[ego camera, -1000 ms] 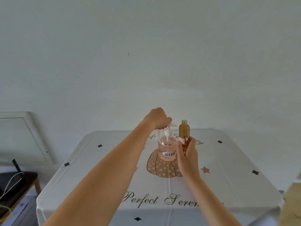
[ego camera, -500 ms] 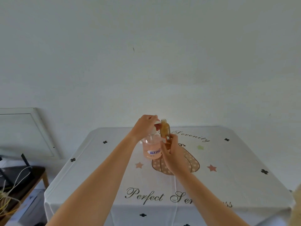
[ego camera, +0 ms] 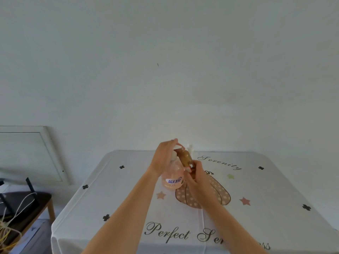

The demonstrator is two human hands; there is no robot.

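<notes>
While the left hand point(ego camera: 166, 156) curls its fingers over the top of the pink pump bottle point(ego camera: 172, 180) at mid-table point(ego camera: 266, 208), the right hand point(ego camera: 199, 177) grips the amber bottle point(ego camera: 186, 158) just right of it, tilted toward the pump.

I get a single view, from the head camera, facing forward and a little down. The wall point(ego camera: 165, 70) fills the far upper half. The table point(ego camera: 275, 198) lies below, with the left hand point(ego camera: 165, 158) and right hand point(ego camera: 199, 178) mid-frame, fairly near.
</notes>
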